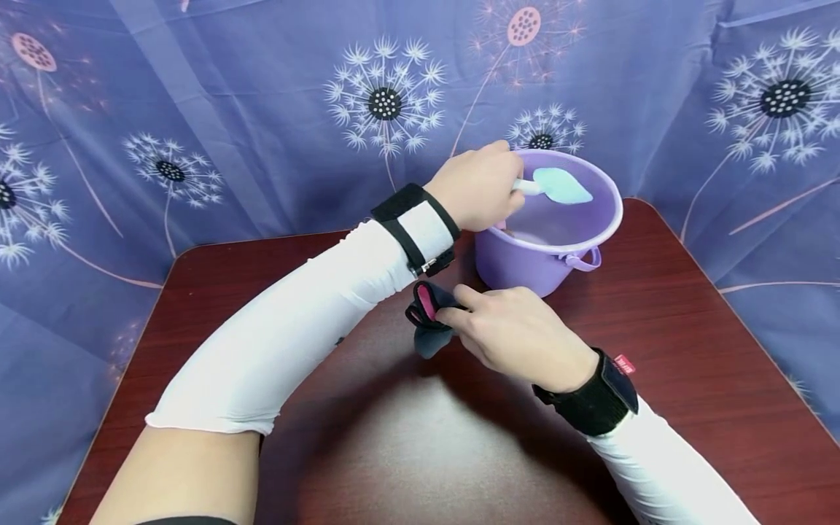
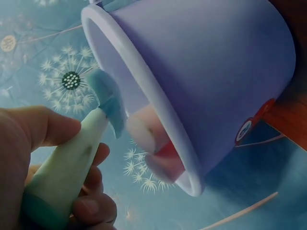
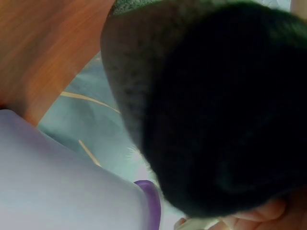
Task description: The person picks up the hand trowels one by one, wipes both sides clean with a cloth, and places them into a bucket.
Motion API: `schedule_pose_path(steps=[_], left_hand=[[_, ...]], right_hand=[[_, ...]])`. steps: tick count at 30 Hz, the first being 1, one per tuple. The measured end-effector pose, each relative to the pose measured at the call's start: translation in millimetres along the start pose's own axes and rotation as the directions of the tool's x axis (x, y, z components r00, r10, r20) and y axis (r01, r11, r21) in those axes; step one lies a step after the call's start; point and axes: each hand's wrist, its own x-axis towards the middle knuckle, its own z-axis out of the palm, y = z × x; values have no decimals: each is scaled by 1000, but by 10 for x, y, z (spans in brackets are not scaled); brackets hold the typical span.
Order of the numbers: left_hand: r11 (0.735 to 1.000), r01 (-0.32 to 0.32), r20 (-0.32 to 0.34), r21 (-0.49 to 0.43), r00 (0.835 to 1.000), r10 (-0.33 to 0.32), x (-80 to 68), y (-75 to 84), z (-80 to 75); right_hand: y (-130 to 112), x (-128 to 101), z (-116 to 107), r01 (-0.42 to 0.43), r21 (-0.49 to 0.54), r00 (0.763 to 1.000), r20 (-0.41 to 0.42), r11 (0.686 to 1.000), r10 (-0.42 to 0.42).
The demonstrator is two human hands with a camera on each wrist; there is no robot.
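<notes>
Over the purple bucket (image 1: 547,248) on the bench (image 1: 689,350), the left hand (image 1: 477,186) curls around a spatula (image 1: 558,186) handle (stiff, probably light). Just beside it, the right hand (image 1: 518,332) pinches a soft dark cloth (image 1: 429,321).

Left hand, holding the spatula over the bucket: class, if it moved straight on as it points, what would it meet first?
Probably the bucket's far inner wall, spatula tip before left hand; depth is unclear.
</notes>
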Motion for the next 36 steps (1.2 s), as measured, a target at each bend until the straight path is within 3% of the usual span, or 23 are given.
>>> schedule_pose_path(steps=[5,9,18,29,36], left_hand=[[998,-17,21,62,1000,15,93,27,33],[998,-29,28,59,999,27,151,24,71],[986,-52,-24,159,998,56,240,99,219],[969,-20,1,245,1000,20,363,221,425],[975,-8,20,221,1000,4,378,276,437]], right_hand=[[-6,1,0,1,-4,1000,-5,1000,-1],[-16,-4,4,1,-3,1000,4,1000,-1],[-67,7,22,-1,2,999,35,1000,1],[-87,-6,29,-14,4,999,50,1000,14],[-82,-14,48,-14,15,999,36,1000,14]])
